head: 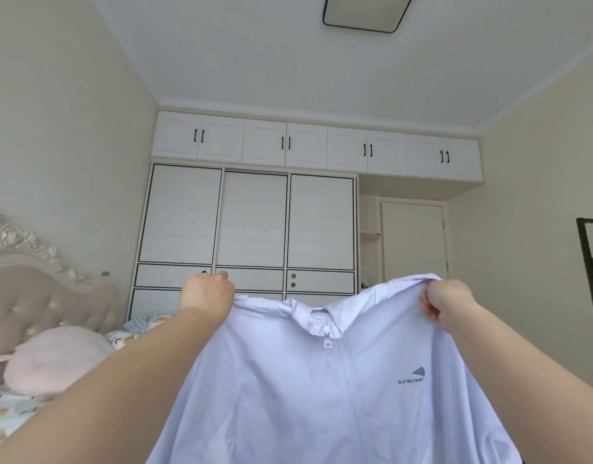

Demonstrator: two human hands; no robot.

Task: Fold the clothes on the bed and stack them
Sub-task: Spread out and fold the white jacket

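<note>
Left hand [206, 294] at nine o'clock and right hand [447, 301] at three pinch the jacket [305, 380] shoulders — fingers closed on cloth. Held high, apparently so it hangs flat for folding.

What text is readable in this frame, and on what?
"sunscreen" in small dark letters under a dark triangle logo, on the chest of the pale lavender zip-front jacket held up by the left hand and right hand; the last letter is slightly blurred.
Nothing else carries readable text.
</note>
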